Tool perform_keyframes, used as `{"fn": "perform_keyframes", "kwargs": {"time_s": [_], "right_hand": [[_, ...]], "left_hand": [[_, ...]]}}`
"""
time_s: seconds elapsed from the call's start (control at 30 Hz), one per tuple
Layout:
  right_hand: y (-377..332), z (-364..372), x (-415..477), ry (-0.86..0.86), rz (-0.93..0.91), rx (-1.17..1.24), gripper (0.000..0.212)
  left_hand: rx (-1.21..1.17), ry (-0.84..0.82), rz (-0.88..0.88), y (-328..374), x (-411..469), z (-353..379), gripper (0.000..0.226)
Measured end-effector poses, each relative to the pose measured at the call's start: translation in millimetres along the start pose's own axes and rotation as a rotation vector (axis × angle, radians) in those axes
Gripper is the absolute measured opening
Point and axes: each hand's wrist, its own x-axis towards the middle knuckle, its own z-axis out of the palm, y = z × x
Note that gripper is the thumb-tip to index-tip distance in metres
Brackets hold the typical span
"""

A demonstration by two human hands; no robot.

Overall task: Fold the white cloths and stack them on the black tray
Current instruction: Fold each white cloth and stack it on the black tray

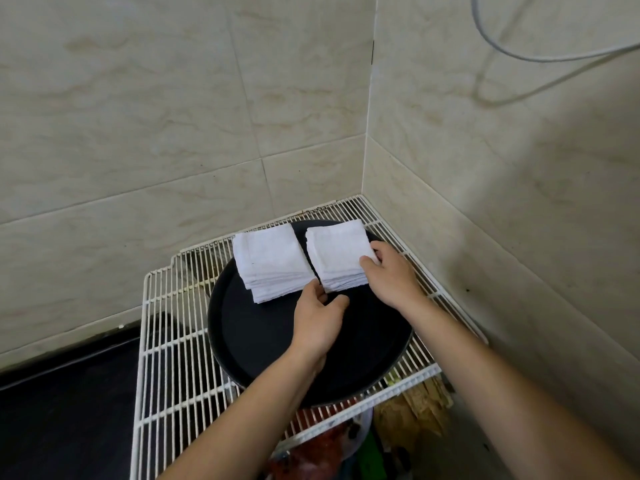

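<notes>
Two stacks of folded white cloths sit side by side at the far part of the round black tray. The left stack stands alone. My right hand grips the right stack at its right near corner, fingers curled over the top cloth. At the near left corner of that same stack is my left hand, its fingers loosely curled and touching the edge; whether it pinches the cloth is hidden.
The tray lies on a white wire rack set in a corner of beige tiled walls. A grey cable hangs at the upper right. Red and green items show beneath the rack. A dark counter lies to the left.
</notes>
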Motion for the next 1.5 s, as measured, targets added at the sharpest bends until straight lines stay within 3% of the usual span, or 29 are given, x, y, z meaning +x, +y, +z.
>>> {"fn": "perform_keyframes", "kwargs": {"time_s": [0.13, 0.27, 0.33, 0.4, 0.43, 0.5, 0.53, 0.6, 0.7, 0.73, 0.8, 0.87, 0.97, 1.07, 1.17, 1.5], "right_hand": [[-4, -1, 2, 0.024, 0.064, 0.090, 0.042], [-6, 0, 3, 0.054, 0.120, 0.191, 0.040], [-7, 3, 3, 0.073, 0.127, 0.209, 0.035], [-8, 6, 3, 0.087, 0.118, 0.206, 0.033], [-8, 7, 2, 0.094, 0.119, 0.201, 0.033], [-9, 10, 2, 0.109, 0.126, 0.205, 0.034], [-8, 14, 2, 0.111, 0.130, 0.215, 0.035], [-13, 21, 1, 0.120, 0.137, 0.241, 0.040], [-17, 24, 3, 0.120, 0.147, 0.228, 0.043], [-18, 22, 5, 0.132, 0.158, 0.219, 0.042], [-20, 14, 14, 0.141, 0.198, 0.194, 0.045], [-22, 3, 24, 0.076, 0.271, 0.213, 0.052], [-33, -10, 33, -0.106, 0.407, 0.344, 0.041], [-39, -13, 35, -0.251, 0.462, 0.266, 0.039], [-36, -8, 38, -0.242, 0.433, 0.230, 0.049], [-49, -11, 38, -0.312, 0.315, 0.659, 0.026]], "left_hand": [[-0.063, -0.048, -0.022, 4, 3, 4, 0.029], [0.016, -0.094, -0.066, 5, 12, 1, 0.067], [0.194, -0.102, 0.023, 11, 5, -9, 0.043], [0.411, 0.064, 0.250, 14, -1, -26, 0.017], [0.454, 0.209, 0.380, 17, -6, -37, 0.017], [0.420, 0.477, 0.559, 15, -3, -58, 0.039], [0.393, 0.568, 0.560, 15, 4, -66, 0.050], [0.348, 0.596, 0.413, 13, 28, -80, 0.066], [0.143, 0.445, 0.120, 11, 57, -91, 0.082], [0.016, 0.399, 0.037, 9, 61, -92, 0.080], [-0.106, 0.338, -0.049, 8, 63, -91, 0.055], [-0.103, 0.317, -0.049, 6, 67, -92, 0.036], [-0.124, 0.275, -0.097, 8, 76, -96, 0.050], [-0.069, 0.266, -0.141, 10, 85, -101, 0.045], [-0.027, 0.291, -0.157, 11, 89, -102, 0.042], [0.018, 0.305, -0.146, 11, 91, -104, 0.049]]}}
